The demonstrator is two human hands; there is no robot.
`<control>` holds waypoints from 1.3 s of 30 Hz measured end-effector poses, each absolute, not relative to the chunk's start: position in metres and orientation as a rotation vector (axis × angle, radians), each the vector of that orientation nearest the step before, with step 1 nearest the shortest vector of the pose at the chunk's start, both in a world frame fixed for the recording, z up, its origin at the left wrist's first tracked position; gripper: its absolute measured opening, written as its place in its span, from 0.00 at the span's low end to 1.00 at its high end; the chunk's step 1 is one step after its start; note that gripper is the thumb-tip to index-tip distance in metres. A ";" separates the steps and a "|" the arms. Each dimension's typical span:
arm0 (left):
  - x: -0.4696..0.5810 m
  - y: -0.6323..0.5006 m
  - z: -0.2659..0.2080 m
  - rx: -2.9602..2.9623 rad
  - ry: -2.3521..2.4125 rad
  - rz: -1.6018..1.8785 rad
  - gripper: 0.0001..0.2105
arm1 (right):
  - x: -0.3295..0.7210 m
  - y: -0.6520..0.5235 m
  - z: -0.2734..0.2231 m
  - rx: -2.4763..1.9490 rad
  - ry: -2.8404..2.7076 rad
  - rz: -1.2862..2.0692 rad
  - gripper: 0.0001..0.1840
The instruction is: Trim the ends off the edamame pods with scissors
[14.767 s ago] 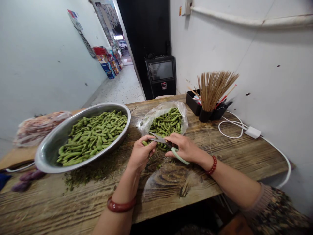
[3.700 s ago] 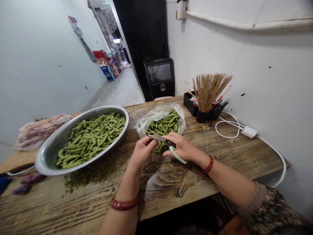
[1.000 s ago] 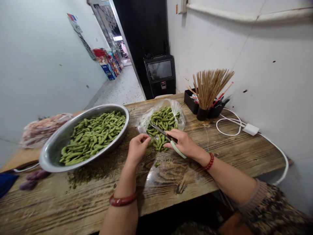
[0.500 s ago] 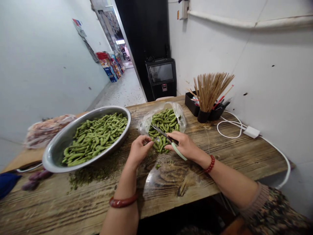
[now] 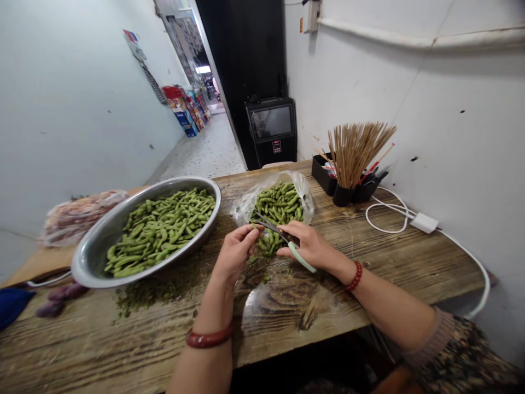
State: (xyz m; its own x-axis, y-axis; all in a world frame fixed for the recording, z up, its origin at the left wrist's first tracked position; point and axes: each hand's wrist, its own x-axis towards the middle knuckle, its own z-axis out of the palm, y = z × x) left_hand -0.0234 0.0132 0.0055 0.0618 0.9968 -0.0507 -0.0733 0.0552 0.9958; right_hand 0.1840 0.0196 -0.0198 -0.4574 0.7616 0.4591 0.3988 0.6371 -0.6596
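My right hand (image 5: 310, 246) grips scissors (image 5: 302, 258) with pale green handles, their dark blades parted and pointing left. Close to the blade tips, my left hand (image 5: 234, 253) pinches a small green soybean pod (image 5: 254, 228), mostly hidden by the fingers. Behind both hands lies a clear plastic bag (image 5: 304, 190) with its mouth towards me and green pods (image 5: 283, 201) spilling from it. At the left stands a wide metal basin (image 5: 82, 269) holding a heap of green pods (image 5: 164, 224).
Trimmings (image 5: 150, 295) lie scattered on the wooden table (image 5: 295, 328) beside the basin. Skewers (image 5: 356, 156) stand in a black holder (image 5: 342, 196) at the back right, near a white cable (image 5: 463, 251). A filled plastic bag (image 5: 82, 216) rests behind the basin.
My left hand has turned and closed in a pinch, with a pod now showing at its fingertips near the blades. The scissor blades have spread wider.
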 end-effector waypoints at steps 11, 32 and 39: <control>-0.018 0.012 0.004 1.159 1.264 1.242 0.12 | 0.184 0.019 -0.019 -0.896 -2.099 0.615 0.27; -0.014 0.016 -0.007 1.397 1.251 1.209 0.09 | 0.181 0.015 -0.021 -0.888 -2.177 0.632 0.24; -0.013 0.014 -0.003 1.250 1.248 1.204 0.13 | 0.181 0.017 -0.021 -0.843 -2.175 0.634 0.18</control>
State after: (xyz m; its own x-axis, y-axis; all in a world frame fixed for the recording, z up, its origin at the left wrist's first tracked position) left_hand -0.0128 0.0138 -0.0028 -0.0114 0.9998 0.0133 0.0493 -0.0127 0.9987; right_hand 0.1813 0.0166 -0.0208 -0.5362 0.7228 0.4359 0.3753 0.6667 -0.6439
